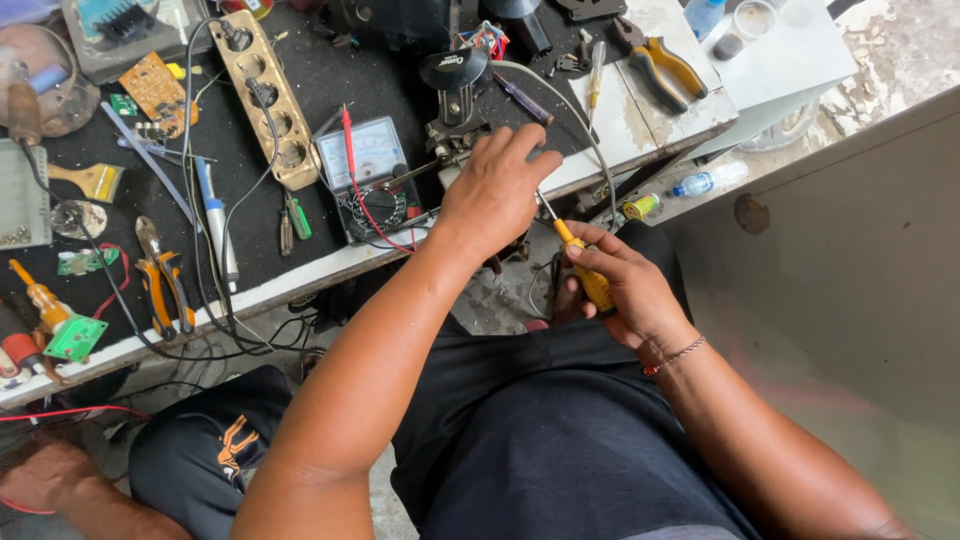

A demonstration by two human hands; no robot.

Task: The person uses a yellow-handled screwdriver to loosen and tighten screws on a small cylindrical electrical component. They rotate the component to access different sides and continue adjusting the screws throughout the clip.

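Left hand (497, 190) is laid palm-down w/ fingers curled over a small metal part (452, 140) at near edge of the workbench (300, 285); the part itself is mostly hidden, so grip can't be told exactly. Right hand (620, 285) is closed round a yellow-handled screwdriver (585, 265), held just off the bench edge, shaft angled up-left under the left hand. An analog multimeter (368, 175) is seen just left of the left hand. Orange-handled pliers (165, 285) are lying well apart, far left.
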